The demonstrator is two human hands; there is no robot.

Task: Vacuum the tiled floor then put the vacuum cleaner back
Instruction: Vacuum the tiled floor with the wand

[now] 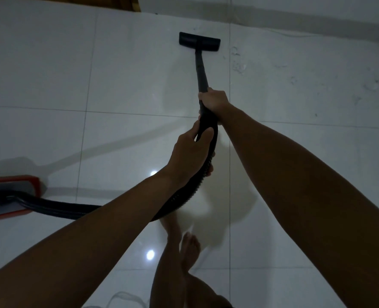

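A black vacuum wand (199, 70) runs from my hands to a flat black floor nozzle (199, 41) resting on the white tiled floor (50, 63) near the far wall. My right hand (214, 102) grips the wand higher up. Just behind it, my left hand (191, 150) grips the curved handle where the ribbed black hose (61, 207) begins. The hose loops back left to the red and black vacuum body (10, 196) at the left edge. Pale specks of debris (238, 67) lie on the tile right of the nozzle.
A grey skirting strip (295, 16) lines the far wall. A wooden door or frame corner (108, 3) shows at the top left. My bare foot (189, 250) stands below the hands. A thin cord (121, 300) curls on the floor at the bottom.
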